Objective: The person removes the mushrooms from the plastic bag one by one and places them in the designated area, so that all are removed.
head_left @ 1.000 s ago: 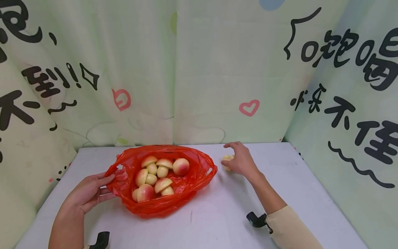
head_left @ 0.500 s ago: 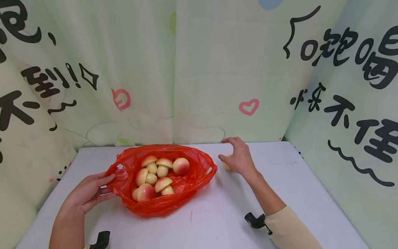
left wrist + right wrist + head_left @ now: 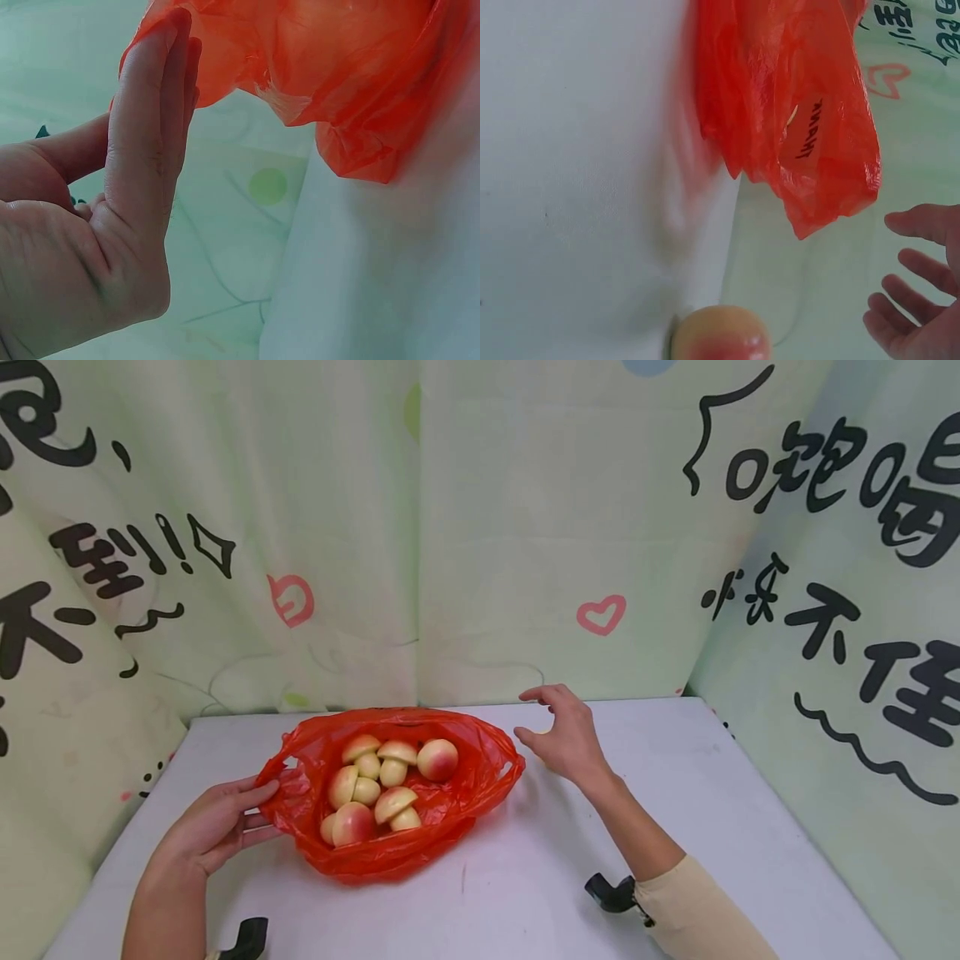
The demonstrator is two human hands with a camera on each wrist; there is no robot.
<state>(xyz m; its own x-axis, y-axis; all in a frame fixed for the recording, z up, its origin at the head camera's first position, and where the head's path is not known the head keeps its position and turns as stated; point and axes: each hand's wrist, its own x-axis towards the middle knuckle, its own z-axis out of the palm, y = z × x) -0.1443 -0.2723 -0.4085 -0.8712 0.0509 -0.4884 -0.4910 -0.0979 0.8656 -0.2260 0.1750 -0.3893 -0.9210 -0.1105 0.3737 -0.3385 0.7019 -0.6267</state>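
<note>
A red plastic bag (image 3: 457, 847) lies spread on the white table with its mouth facing up. Inside it rest several toy mushrooms (image 3: 352, 824) with pinkish caps and cream stems. At the bag's left edge, my left hand (image 3: 213, 827) pinches the plastic between thumb and fingers; the left wrist view shows those fingers (image 3: 142, 127) nearly straight. My right hand (image 3: 566, 739) hovers past the bag's right end, fingers spread and holding nothing. Another mushroom (image 3: 720, 335) sits on the table near it, mostly hidden behind the hand in the head view.
The white table (image 3: 712, 860) runs back to a printed pale green curtain (image 3: 487, 527), which also hangs at both sides. Black wrist mounts (image 3: 613, 893) sit on the forearms, close to the tabletop.
My right hand has shifted slightly left and upward, toward the bag, and now hides the loose mushroom almost wholly in the head view. The left hand and bag stay put.
</note>
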